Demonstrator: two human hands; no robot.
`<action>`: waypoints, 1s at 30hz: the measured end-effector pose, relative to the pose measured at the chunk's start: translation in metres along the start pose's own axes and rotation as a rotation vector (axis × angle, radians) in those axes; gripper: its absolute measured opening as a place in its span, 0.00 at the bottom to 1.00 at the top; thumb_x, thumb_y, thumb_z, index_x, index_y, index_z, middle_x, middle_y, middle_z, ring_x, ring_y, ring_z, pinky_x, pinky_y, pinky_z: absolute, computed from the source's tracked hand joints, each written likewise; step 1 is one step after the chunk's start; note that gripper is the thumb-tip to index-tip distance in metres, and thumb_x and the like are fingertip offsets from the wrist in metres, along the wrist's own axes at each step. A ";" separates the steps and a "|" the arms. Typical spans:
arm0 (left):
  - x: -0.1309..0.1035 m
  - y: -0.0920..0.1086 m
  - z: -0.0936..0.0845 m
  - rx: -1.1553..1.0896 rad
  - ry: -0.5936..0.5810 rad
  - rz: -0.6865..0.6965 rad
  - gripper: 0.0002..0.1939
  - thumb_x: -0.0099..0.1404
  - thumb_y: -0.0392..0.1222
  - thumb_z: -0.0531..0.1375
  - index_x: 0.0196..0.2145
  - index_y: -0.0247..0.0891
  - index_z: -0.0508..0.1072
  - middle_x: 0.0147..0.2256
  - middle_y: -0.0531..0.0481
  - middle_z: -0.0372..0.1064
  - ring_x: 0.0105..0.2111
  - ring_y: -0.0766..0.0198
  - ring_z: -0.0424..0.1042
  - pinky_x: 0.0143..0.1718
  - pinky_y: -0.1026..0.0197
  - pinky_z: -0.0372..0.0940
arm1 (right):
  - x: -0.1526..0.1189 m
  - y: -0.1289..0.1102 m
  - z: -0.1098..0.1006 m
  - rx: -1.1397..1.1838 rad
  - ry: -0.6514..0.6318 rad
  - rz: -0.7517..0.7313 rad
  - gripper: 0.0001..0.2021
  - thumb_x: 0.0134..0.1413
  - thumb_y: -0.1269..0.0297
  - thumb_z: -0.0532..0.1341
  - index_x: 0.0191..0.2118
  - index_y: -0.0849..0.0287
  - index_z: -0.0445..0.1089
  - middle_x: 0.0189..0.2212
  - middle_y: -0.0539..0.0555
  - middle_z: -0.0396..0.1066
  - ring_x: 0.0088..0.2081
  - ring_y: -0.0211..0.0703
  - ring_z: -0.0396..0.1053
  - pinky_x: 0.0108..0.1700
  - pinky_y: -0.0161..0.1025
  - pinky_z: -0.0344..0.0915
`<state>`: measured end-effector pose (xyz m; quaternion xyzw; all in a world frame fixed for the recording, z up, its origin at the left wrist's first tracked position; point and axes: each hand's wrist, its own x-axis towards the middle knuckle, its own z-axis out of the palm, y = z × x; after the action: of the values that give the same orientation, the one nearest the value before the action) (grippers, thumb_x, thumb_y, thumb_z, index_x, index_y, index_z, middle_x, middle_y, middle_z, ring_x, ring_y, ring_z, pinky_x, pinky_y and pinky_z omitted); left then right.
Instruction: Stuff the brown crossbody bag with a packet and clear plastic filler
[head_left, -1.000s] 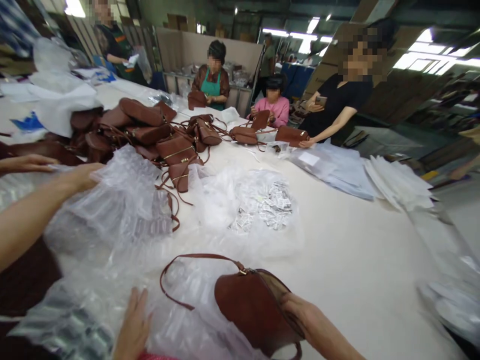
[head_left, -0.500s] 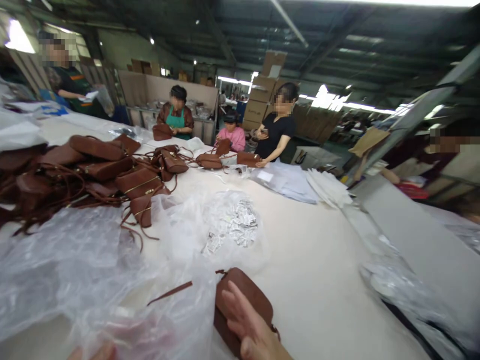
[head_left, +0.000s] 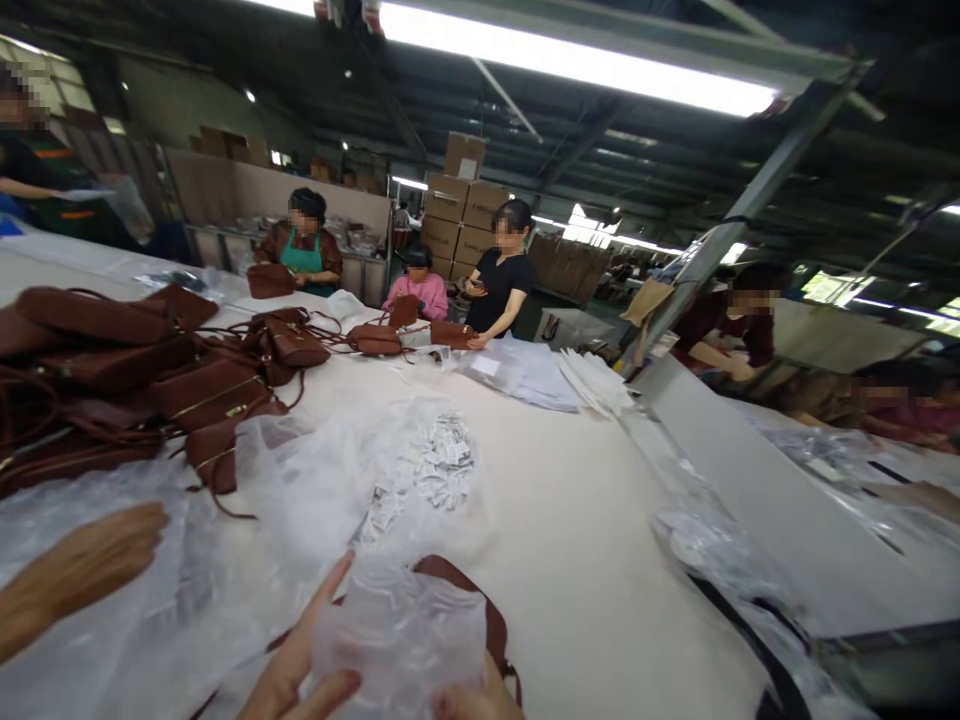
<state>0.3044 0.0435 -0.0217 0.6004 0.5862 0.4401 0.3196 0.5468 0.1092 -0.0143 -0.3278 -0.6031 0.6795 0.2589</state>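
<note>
Plastic bag (head_left: 401, 635) held between both hands, over purse (head_left: 491, 620)

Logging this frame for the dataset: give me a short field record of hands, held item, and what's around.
left hand: holds the clear plastic bag from the left, fingers spread
right hand: bottom edge, under the bag, mostly hidden
bag position: over a brown purse on the table
other hand: a co-worker's, on plastic sheeting at left
nearby: pile of brown purses, small white packets
</note>
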 end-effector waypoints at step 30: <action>0.173 -0.042 0.207 0.842 -1.032 0.099 0.16 0.66 0.44 0.65 0.48 0.34 0.74 0.53 0.42 0.72 0.53 0.50 0.71 0.56 0.40 0.65 | -0.128 0.039 -0.166 -0.583 1.210 0.222 0.25 0.46 0.47 0.64 0.47 0.55 0.75 0.36 0.50 0.81 0.39 0.51 0.78 0.39 0.35 0.74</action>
<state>0.4612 0.2457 -0.1172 0.8338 0.4516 -0.1557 0.2767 0.7576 0.1155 -0.0456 -0.7666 -0.4734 0.2084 0.3806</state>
